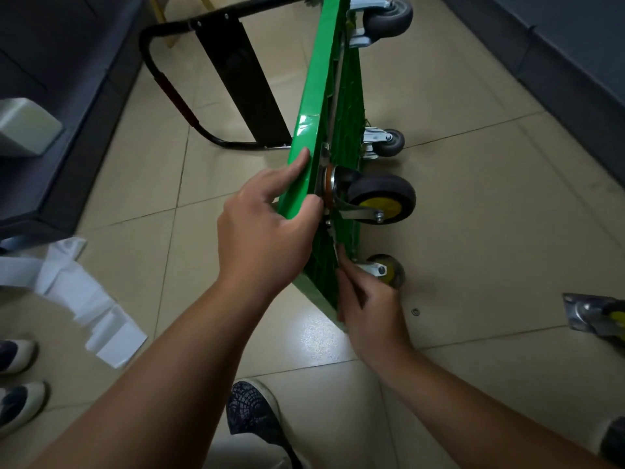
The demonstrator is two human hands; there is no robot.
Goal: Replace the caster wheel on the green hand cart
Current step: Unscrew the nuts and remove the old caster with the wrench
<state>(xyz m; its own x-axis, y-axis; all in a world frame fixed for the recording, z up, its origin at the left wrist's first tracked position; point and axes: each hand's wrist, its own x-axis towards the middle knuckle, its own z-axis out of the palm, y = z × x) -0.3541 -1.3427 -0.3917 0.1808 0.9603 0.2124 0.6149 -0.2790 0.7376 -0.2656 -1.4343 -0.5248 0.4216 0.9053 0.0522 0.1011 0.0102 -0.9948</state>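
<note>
- Caster wheel with a black tyre and yellow hub (pixel 382 198) is sitting at the centre of the frame. Its swivel plate is lying against the underside of the green plastic hand cart (pixel 324 79).
- You are keeping the cart tipped on its long edge on the beige tiled floor (pixel 473 231). Its black tubular handle (pixel 162 79) is splaying out toward the upper left, probably working as a prop. This is turning the underside to the right, where the mounting points are reachable.
- Your left hand (pixel 267 228) is clasping the cart's upper edge, fingers over the top face and thumb curling down beside the caster plate. It is likely steadying both deck and wheel.
- Your right hand (pixel 368 302), at lower centre, is curling its fingers around a slim silvery piece (pixel 337 248) and pressing it against the underside. Whether that piece is a tool or a fastener is not showing clearly.
- A second yellow-hubbed caster (pixel 389 270) is sitting just beside that hand.
- Two grey-tyred casters (pixel 389 18) (pixel 389 142) are standing higher up the frame.
- A loose caster with a metal plate (pixel 592 316) is lying at the right edge, well apart from the cart, likely the removed one.
- A small metal washer (pixel 415 312) is waiting on the floor near your right hand.
</note>
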